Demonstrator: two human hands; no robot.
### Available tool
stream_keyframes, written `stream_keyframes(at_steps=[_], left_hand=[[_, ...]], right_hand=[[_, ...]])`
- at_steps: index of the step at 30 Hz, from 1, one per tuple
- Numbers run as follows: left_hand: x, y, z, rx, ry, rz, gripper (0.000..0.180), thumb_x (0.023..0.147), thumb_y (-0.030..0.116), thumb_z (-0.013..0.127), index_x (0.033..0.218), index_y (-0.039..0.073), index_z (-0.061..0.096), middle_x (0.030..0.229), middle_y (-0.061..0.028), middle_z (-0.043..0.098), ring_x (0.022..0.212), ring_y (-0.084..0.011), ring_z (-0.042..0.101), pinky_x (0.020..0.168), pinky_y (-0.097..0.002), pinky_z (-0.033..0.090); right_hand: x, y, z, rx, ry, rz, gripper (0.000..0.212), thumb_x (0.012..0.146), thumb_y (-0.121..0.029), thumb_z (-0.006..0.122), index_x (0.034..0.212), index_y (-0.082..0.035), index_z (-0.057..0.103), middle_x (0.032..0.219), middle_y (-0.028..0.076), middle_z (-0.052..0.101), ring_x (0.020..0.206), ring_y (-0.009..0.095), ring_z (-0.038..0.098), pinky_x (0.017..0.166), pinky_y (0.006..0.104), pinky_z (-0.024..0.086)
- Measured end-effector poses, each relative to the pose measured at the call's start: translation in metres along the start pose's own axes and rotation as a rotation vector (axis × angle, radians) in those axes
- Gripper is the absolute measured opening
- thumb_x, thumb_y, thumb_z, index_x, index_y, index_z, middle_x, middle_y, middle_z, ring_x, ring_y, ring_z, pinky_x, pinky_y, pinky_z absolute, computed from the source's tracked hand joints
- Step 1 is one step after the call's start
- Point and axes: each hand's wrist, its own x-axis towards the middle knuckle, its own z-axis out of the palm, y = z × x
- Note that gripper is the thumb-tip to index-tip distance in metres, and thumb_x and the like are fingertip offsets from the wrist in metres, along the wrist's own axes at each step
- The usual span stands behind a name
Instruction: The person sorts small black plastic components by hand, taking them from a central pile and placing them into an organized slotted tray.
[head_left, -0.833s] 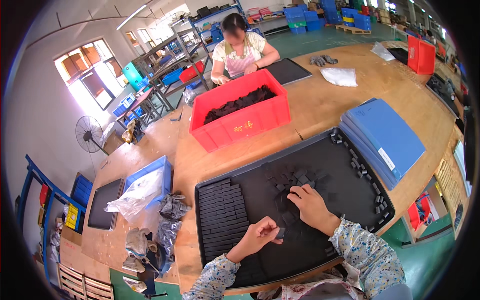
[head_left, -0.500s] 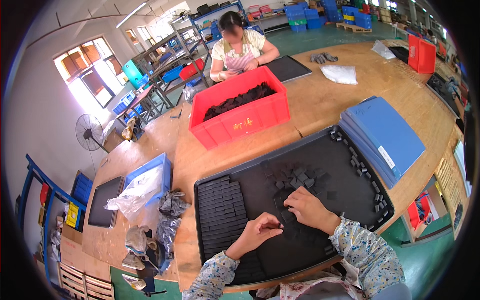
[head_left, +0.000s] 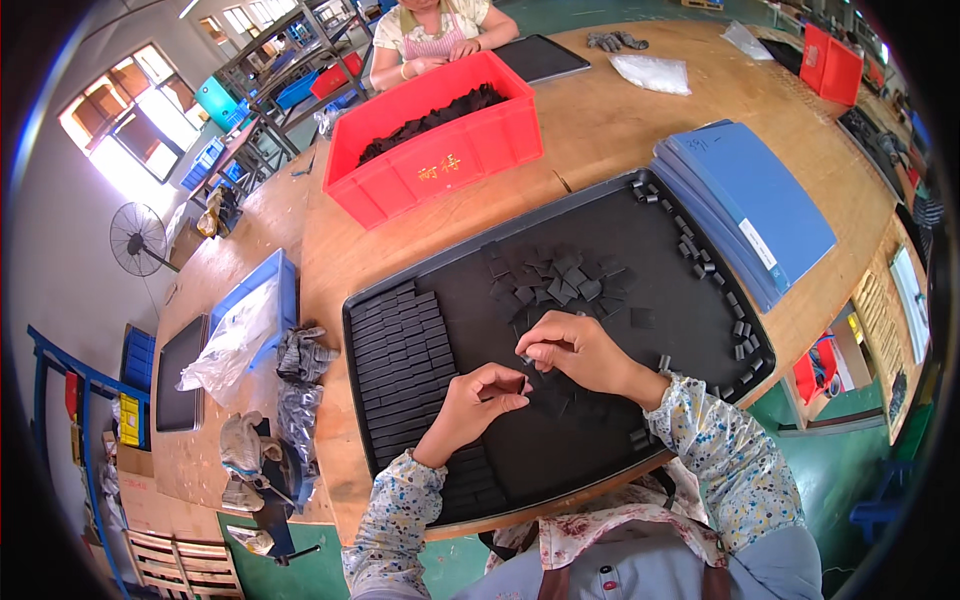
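My left hand [head_left: 478, 408] and my right hand [head_left: 580, 350] are close together above a large black tray [head_left: 590, 450]. Thumb and fingers of each are pinched; whatever small piece lies between the fingertips is too small to make out. Just beyond my right hand lies a loose heap of thin black square pieces [head_left: 570, 283]. To the left of my left hand, black narrow blocks [head_left: 400, 335] are packed side by side in tight rows. Small shiny grey curved pieces [head_left: 703, 268] line the tray's right side, with a few more near the front edge.
A red bin [head_left: 440, 165] full of black pieces stands beyond the tray, and a co-worker [head_left: 440, 40] sits behind it. Blue folders [head_left: 745, 205] lie on the right. On the left are a blue bin [head_left: 285, 285] with plastic bags and grey gloves [head_left: 303, 355].
The view has tipped downward, so the table appears higher. My hands have come closer together, the right hand moving back from the heap toward the left hand with its fingers pinched.
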Motion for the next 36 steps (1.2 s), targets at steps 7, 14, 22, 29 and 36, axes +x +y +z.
stream_keyframes(at_steps=[7, 14, 22, 29, 36], left_hand=[[-0.003, -0.002, -0.003, -0.152, -0.033, -0.101, 0.012, 0.093, 0.002, 0.066, 0.104, -0.003, 0.065, 0.097, -0.0092, 0.07, 0.089, -0.0146, 0.069, 0.078, -0.0263, 0.057], [-0.004, 0.001, 0.0, -0.177, 0.0, -0.144, 0.016, 0.092, 0.005, 0.069, 0.105, -0.004, 0.065, 0.097, -0.007, 0.069, 0.086, -0.012, 0.067, 0.078, -0.0258, 0.056], [-0.004, 0.005, -0.002, -0.194, -0.025, -0.153, 0.018, 0.094, 0.009, 0.067, 0.107, -0.003, 0.066, 0.096, -0.0064, 0.07, 0.085, -0.0123, 0.065, 0.081, -0.0261, 0.054], [0.037, 0.023, -0.049, 0.126, 0.22, 0.042, 0.025, 0.096, 0.006, 0.061, 0.119, 0.0, 0.067, 0.098, -0.0065, 0.071, 0.089, -0.0127, 0.066, 0.081, -0.0268, 0.053], [0.102, -0.014, -0.14, 0.869, 0.377, 0.198, 0.019, 0.084, 0.003, 0.071, 0.102, 0.006, 0.075, 0.094, -0.0118, 0.073, 0.089, -0.026, 0.068, 0.084, -0.0377, 0.052]], right_hand=[[-0.008, -0.005, 0.008, 0.321, -0.141, 0.187, 0.016, 0.091, 0.002, 0.066, 0.106, -0.001, 0.066, 0.092, 0.004, 0.064, 0.085, 0.013, 0.064, 0.076, 0.0289, 0.053], [-0.007, -0.018, 0.009, 0.065, -0.229, -0.062, 0.033, 0.078, 0.011, 0.07, 0.107, -0.003, 0.066, 0.101, 0.008, 0.066, 0.092, 0.02, 0.066, 0.081, 0.0302, 0.054], [-0.01, -0.011, 0.009, -0.016, -0.171, -0.127, 0.024, 0.077, 0.007, 0.073, 0.097, -0.003, 0.066, 0.107, 0.009, 0.064, 0.091, 0.026, 0.066, 0.078, 0.0344, 0.055], [-0.011, -0.009, -0.001, -0.248, -0.173, -0.014, 0.024, 0.075, -0.009, 0.08, 0.095, -0.008, 0.068, 0.099, 0.007, 0.064, 0.093, 0.027, 0.061, 0.08, 0.0382, 0.051], [-0.013, -0.002, 0.0, -0.588, -0.403, -0.243, 0.033, 0.068, -0.021, 0.086, 0.097, -0.013, 0.071, 0.093, 0.0, 0.064, 0.102, 0.022, 0.054, 0.09, 0.0372, 0.041]])
